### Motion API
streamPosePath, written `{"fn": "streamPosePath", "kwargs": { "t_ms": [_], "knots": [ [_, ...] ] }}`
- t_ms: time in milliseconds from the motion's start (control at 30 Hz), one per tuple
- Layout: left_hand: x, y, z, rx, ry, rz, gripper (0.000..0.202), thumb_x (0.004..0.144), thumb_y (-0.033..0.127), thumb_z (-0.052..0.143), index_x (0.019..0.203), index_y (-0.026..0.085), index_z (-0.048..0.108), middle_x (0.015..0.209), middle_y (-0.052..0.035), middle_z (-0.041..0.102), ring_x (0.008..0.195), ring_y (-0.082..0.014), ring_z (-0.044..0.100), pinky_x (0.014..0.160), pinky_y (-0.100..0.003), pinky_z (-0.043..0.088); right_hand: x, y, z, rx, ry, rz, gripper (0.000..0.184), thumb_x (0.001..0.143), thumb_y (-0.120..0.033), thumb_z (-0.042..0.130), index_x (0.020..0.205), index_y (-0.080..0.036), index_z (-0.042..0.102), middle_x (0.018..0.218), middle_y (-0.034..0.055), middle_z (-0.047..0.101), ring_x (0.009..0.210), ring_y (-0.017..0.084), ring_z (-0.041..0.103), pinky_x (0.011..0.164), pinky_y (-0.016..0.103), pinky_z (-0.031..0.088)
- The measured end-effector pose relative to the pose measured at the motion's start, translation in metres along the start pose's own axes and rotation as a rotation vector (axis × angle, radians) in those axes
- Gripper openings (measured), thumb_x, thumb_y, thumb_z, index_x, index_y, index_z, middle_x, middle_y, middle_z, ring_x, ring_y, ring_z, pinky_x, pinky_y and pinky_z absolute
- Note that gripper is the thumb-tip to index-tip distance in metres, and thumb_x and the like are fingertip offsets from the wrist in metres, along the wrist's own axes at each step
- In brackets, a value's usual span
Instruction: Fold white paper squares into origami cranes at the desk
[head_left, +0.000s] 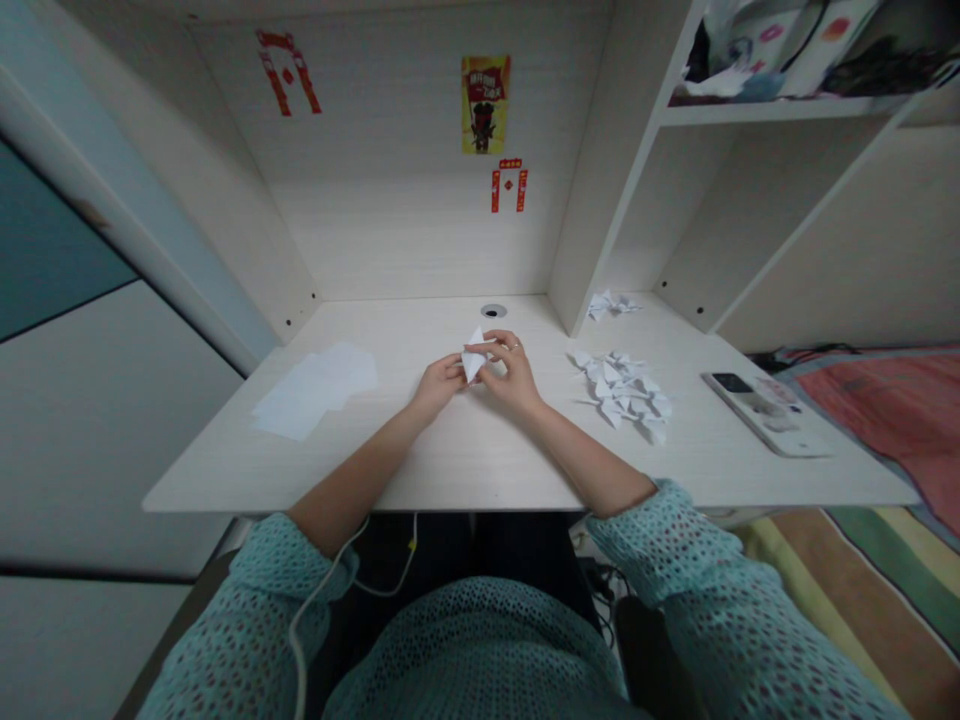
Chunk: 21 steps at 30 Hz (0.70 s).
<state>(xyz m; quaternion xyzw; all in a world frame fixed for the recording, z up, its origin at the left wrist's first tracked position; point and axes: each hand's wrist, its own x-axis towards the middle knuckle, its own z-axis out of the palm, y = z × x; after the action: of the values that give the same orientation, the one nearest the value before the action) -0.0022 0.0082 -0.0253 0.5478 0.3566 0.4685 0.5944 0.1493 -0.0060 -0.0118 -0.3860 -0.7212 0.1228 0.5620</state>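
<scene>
Between my two hands, just above the desk (pixel 450 460), is a small piece of folded white paper (pixel 473 358) in a pointed diamond shape. My left hand (pixel 441 382) pinches it from the left side, its fingertips partly hidden behind the paper. From the right, my right hand (pixel 511 372), with a ring on one finger, grips it between thumb and fingers. Sheets of white paper (pixel 315 390) lie spread on the desk to the left. A pile of folded paper cranes (pixel 622 390) lies to the right of my hands.
A few more folded paper pieces (pixel 611 304) lie behind the pile, by the upright divider (pixel 600 200). A phone (pixel 761 412) rests near the desk's right end. A white cable (pixel 304 620) hangs over my left sleeve. A round cable hole (pixel 493 311) is at the back.
</scene>
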Motion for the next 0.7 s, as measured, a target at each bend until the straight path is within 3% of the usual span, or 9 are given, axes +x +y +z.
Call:
{"fn": "streamPosePath", "kwargs": {
  "t_ms": [133,300,533,700],
  "knots": [
    [-0.003,0.006,0.002,0.022,0.061,-0.006,0.037,0.059,0.022,0.069,0.094,0.014,0.063,0.071,0.0005,0.062,0.066,-0.0106,0.057,0.065,-0.023,0.043,0.004,-0.006,-0.011,-0.181,-0.110,-0.210,0.034,0.076,-0.017,0.061,0.104,-0.037,0.067,0.129,0.0013,0.049,0.114,0.026,0.041,0.090,0.046,0.043],
    [-0.005,0.011,0.002,0.054,0.070,0.011,0.029,0.059,0.021,0.065,0.088,0.014,0.062,0.067,0.0024,0.059,0.061,-0.0080,0.052,0.061,-0.021,0.041,0.009,-0.006,-0.020,-0.270,-0.207,-0.341,0.033,0.080,-0.025,0.061,0.111,-0.035,0.064,0.124,0.0002,0.058,0.112,0.025,0.042,0.095,0.046,0.041],
    [-0.004,0.009,0.001,0.131,0.109,0.023,0.020,0.058,0.022,0.064,0.077,0.014,0.065,0.062,0.0032,0.055,0.056,-0.0075,0.049,0.056,-0.020,0.037,0.010,-0.001,-0.021,-0.264,-0.228,-0.386,0.030,0.082,-0.030,0.060,0.112,-0.034,0.064,0.113,-0.0006,0.065,0.106,0.023,0.049,0.090,0.042,0.045],
    [-0.004,0.007,0.004,0.082,0.066,-0.026,0.039,0.055,0.021,0.068,0.093,0.015,0.066,0.072,0.0002,0.063,0.066,-0.0107,0.056,0.062,-0.022,0.041,0.006,-0.002,-0.020,-0.290,-0.173,-0.370,0.027,0.082,-0.028,0.059,0.108,-0.033,0.066,0.105,0.0000,0.069,0.099,0.021,0.052,0.085,0.039,0.047]
  ]
}}
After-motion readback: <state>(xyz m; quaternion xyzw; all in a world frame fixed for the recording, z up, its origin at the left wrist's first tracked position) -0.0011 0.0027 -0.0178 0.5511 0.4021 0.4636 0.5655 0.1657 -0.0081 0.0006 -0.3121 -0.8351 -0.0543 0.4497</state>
